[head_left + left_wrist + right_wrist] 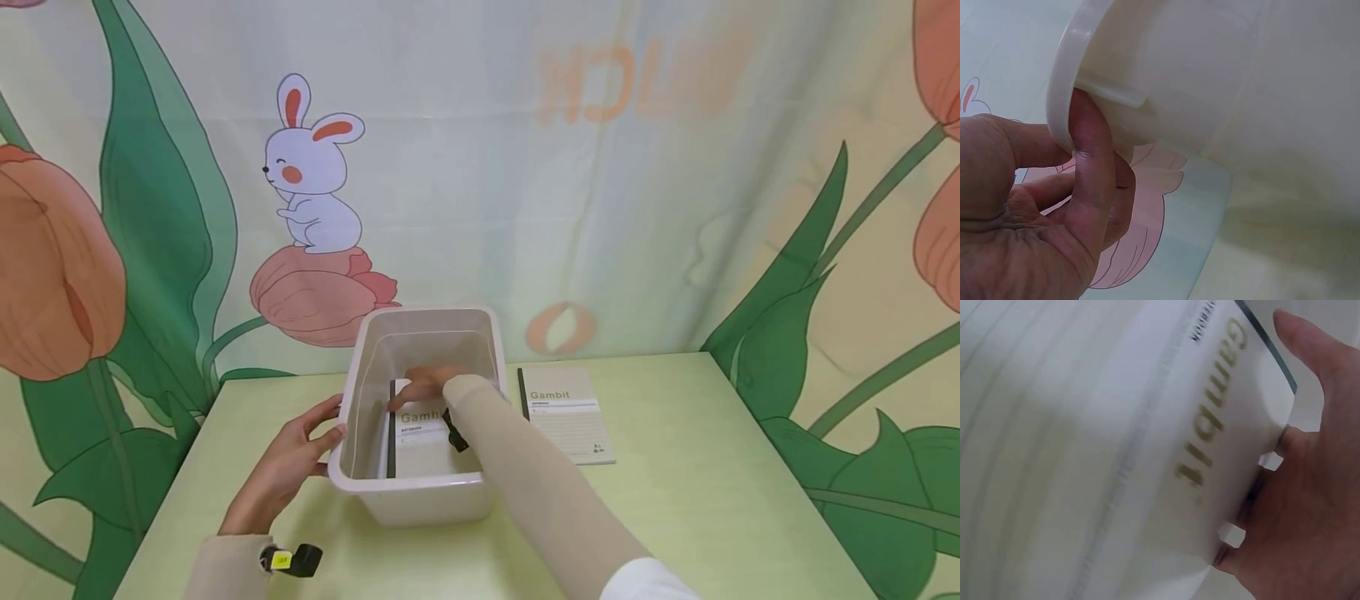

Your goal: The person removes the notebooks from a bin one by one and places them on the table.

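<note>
A pale plastic bin point(420, 502) stands on the table, and my left hand point(288, 458) grips its left rim. In the left wrist view, fingers point(1094, 169) of that hand curl under the bin's rim point(1060, 94). Inside the bin lies a white "Gambit" notebook point(427, 450) with a dark spine. My right hand point(427, 385) reaches into the bin at the notebook's top edge. Seen from the right wrist, its fingers go behind the edge of the notebook point(1147, 456), tips hidden, while the thumb point(1307, 340) stretches out near the dark spine.
Another "Gambit" notebook point(566, 417) lies flat on the light green table point(697, 467), right of the bin. Behind the table hangs a curtain point(465, 167) printed with tulips and a rabbit.
</note>
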Demonstrator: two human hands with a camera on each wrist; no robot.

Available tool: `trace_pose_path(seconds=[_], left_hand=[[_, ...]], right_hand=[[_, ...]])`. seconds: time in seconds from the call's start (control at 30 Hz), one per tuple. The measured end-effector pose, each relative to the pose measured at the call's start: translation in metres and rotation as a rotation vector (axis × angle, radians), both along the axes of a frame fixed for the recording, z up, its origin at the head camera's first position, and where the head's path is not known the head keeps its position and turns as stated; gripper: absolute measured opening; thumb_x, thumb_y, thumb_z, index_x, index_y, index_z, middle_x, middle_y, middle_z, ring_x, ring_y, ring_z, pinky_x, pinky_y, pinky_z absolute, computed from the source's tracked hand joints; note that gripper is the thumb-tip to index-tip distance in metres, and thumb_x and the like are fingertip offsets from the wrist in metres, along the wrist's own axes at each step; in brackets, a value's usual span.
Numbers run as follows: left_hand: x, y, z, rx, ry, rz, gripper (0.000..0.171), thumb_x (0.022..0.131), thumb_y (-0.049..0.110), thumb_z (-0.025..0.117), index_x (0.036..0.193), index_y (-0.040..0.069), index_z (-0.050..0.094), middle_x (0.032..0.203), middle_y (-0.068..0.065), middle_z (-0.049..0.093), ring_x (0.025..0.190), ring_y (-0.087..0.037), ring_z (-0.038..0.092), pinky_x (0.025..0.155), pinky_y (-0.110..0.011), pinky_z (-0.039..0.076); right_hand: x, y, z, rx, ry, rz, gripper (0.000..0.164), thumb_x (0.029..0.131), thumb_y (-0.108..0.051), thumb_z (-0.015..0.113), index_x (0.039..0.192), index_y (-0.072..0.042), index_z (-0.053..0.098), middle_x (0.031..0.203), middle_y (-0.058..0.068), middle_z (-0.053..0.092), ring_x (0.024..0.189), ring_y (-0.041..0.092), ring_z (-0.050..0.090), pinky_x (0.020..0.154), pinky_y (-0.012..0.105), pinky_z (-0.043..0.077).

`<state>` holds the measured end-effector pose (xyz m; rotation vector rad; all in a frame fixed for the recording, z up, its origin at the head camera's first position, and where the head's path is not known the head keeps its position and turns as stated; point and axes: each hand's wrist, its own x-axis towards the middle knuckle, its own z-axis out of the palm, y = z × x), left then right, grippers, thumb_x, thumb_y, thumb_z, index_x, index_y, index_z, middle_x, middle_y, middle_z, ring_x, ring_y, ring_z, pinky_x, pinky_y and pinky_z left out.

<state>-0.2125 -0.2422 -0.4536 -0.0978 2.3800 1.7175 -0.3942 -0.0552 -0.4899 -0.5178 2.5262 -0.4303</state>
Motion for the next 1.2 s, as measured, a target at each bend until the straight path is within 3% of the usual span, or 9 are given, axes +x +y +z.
trace_pose_path(seconds=[0.13, 0.3, 0.4, 0.57, 0.73, 0.8, 0.87, 0.97, 1.2], left_hand=[[0.000, 0.000, 0.000, 0.001, 0.000, 0.000, 0.062, 0.102, 0.020, 0.053, 0.157, 0.021, 0.025, 0.159, -0.017, 0.027, 0.132, -0.044, 0.044, 0.084, -0.043, 0.059], [-0.001, -0.001, -0.001, -0.005, 0.003, 0.004, 0.063, 0.102, 0.022, 0.054, 0.157, 0.022, 0.024, 0.159, -0.017, 0.027, 0.131, -0.044, 0.045, 0.084, -0.043, 0.060], [-0.001, -0.001, -0.001, 0.000, 0.005, 0.003, 0.063, 0.102, 0.023, 0.054, 0.157, 0.022, 0.024, 0.159, -0.016, 0.027, 0.131, -0.043, 0.045, 0.084, -0.043, 0.060], [-0.001, -0.001, -0.003, 0.006, 0.002, 0.004, 0.062, 0.102, 0.022, 0.053, 0.157, 0.021, 0.024, 0.159, -0.017, 0.027, 0.131, -0.043, 0.044, 0.084, -0.043, 0.060], [-0.001, 0.000, -0.004, 0.011, 0.000, 0.010, 0.062, 0.102, 0.020, 0.052, 0.157, 0.021, 0.024, 0.159, -0.017, 0.026, 0.133, -0.043, 0.044, 0.085, -0.044, 0.059], [-0.001, 0.000, -0.004, 0.015, 0.000, 0.007, 0.062, 0.102, 0.020, 0.052, 0.157, 0.020, 0.024, 0.159, -0.017, 0.027, 0.132, -0.043, 0.044, 0.085, -0.044, 0.059], [-0.002, -0.001, -0.003, 0.017, 0.001, 0.003, 0.061, 0.102, 0.019, 0.052, 0.157, 0.020, 0.024, 0.158, -0.018, 0.027, 0.132, -0.043, 0.044, 0.083, -0.044, 0.060], [-0.002, -0.001, -0.002, 0.018, 0.006, -0.001, 0.061, 0.102, 0.020, 0.052, 0.157, 0.020, 0.025, 0.158, -0.017, 0.028, 0.131, -0.043, 0.044, 0.084, -0.045, 0.059], [-0.001, -0.001, -0.001, 0.021, 0.015, -0.004, 0.060, 0.103, 0.019, 0.052, 0.157, 0.018, 0.026, 0.157, -0.017, 0.029, 0.129, -0.042, 0.046, 0.085, -0.046, 0.059]], right_hand=[[-0.002, 0.002, 0.003, -0.088, 0.017, -0.055, 0.080, 0.074, -0.067, 0.069, 0.142, -0.030, 0.048, 0.135, -0.005, 0.054, 0.120, 0.015, 0.049, 0.110, 0.041, 0.038], [-0.007, 0.007, 0.018, -0.177, 0.129, -0.051, 0.081, 0.077, -0.068, 0.065, 0.145, -0.030, 0.046, 0.142, -0.005, 0.052, 0.126, 0.016, 0.050, 0.111, 0.043, 0.039], [-0.007, 0.011, 0.035, -0.207, 0.193, -0.048, 0.078, 0.078, -0.068, 0.062, 0.144, -0.028, 0.048, 0.141, -0.004, 0.055, 0.122, 0.016, 0.053, 0.108, 0.043, 0.043], [0.000, 0.013, 0.073, -0.213, 0.282, -0.015, 0.071, 0.080, -0.071, 0.055, 0.135, -0.027, 0.053, 0.119, -0.003, 0.063, 0.103, 0.017, 0.058, 0.095, 0.040, 0.050], [0.009, 0.012, 0.117, -0.181, 0.406, 0.040, 0.078, 0.083, -0.070, 0.050, 0.147, -0.025, 0.043, 0.134, -0.002, 0.061, 0.117, 0.019, 0.058, 0.109, 0.049, 0.040], [0.013, 0.012, 0.134, -0.160, 0.461, 0.074, 0.074, 0.085, -0.070, 0.048, 0.142, -0.023, 0.047, 0.129, 0.000, 0.064, 0.116, 0.019, 0.059, 0.109, 0.053, 0.038], [0.016, 0.014, 0.152, -0.144, 0.518, 0.109, 0.064, 0.085, -0.070, 0.048, 0.127, -0.022, 0.053, 0.110, 0.000, 0.067, 0.103, 0.017, 0.062, 0.105, 0.054, 0.039], [0.020, 0.020, 0.177, -0.141, 0.610, 0.145, 0.049, 0.086, -0.069, 0.049, 0.102, -0.023, 0.049, 0.082, -0.003, 0.058, 0.083, 0.015, 0.059, 0.095, 0.050, 0.040], [0.025, 0.046, 0.219, -0.191, 0.738, 0.119, 0.047, 0.084, -0.068, 0.051, 0.096, -0.023, 0.047, 0.079, -0.005, 0.055, 0.077, 0.012, 0.055, 0.078, 0.036, 0.034]])
